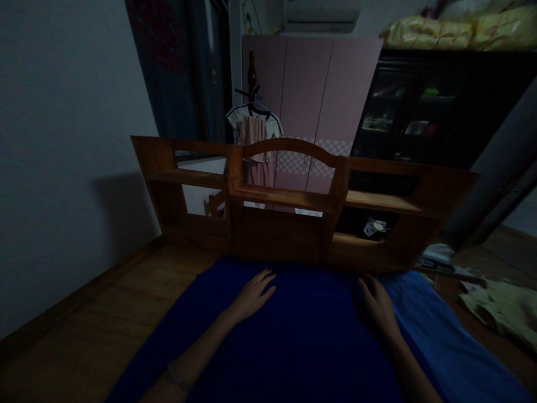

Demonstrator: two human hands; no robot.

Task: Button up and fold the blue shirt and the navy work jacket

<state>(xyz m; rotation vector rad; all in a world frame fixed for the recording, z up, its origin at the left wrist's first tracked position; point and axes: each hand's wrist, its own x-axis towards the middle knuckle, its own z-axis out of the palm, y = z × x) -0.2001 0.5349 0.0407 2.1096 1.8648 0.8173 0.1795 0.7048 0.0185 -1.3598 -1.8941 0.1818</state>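
Note:
A dark blue cloth (pixel 310 341) lies spread over a wooden bed board, reaching the wooden headboard (pixel 289 224). My left hand (pixel 254 294) rests flat on the cloth near its far edge, fingers stretched out and slightly apart. My right hand (pixel 377 302) also lies palm down on the cloth, close to the headboard's base, fingers extended. Neither hand holds anything. A thin bracelet (pixel 176 378) sits on my left wrist.
The headboard has open shelves; a small white object (pixel 375 226) lies on the lower right one. Bare wooden board (pixel 84 330) shows to the left, by a grey wall. Crumpled pale fabric (pixel 501 308) lies at right. Behind stand a pink wardrobe (pixel 319 95), hanging clothes (pixel 254 137) and a dark cabinet (pixel 423 106).

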